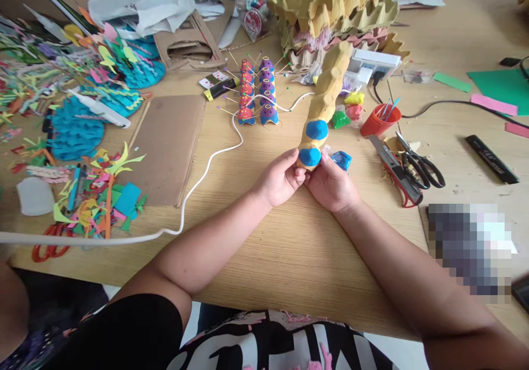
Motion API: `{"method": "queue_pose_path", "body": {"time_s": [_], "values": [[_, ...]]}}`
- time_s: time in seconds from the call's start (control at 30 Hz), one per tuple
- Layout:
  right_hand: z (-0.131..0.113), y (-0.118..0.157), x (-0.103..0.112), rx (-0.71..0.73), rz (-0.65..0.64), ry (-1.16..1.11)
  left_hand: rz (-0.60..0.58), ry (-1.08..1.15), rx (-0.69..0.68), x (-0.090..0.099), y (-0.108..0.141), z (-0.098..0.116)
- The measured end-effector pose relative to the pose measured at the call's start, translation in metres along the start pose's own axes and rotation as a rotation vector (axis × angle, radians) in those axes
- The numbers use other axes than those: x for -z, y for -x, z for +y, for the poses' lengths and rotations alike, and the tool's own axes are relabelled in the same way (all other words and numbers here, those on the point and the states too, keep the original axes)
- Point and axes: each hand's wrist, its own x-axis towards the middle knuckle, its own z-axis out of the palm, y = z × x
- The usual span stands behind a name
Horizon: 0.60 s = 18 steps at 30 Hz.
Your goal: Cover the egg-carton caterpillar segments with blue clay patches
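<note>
A long yellow strip of egg carton [326, 97] is held up over the table, its far end tilted away. Two bumps at its near end are covered in blue clay [316, 130]. My left hand [282, 178] grips the near end from the left, thumb close to the lower blue bump. On the other side, my right hand [332, 180] holds the same end, with its thumb by that bump. Just behind my right hand lies a small packet of blue clay [341, 160]. Green clay [340, 119], with red and yellow lumps, sits farther back.
Two painted egg-carton strips [268, 92] with sticks stand ahead. A white cable [210, 163] crosses the table. To the right are an orange cup [379, 119], a box cutter [394, 163] and scissors [419, 163]. Paper scraps [95, 199] and cardboard [167, 144] lie left; stacked egg trays [334, 6] stand behind.
</note>
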Motion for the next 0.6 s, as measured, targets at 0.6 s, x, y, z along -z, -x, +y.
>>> {"method": "queue_pose_path", "body": {"time_s": [0.6], "values": [[0.0017, 0.0009, 0.0015, 0.036, 0.031, -0.030, 0.048, -0.027, -0.028, -0.0042, -0.0008, 0.0011]]}}
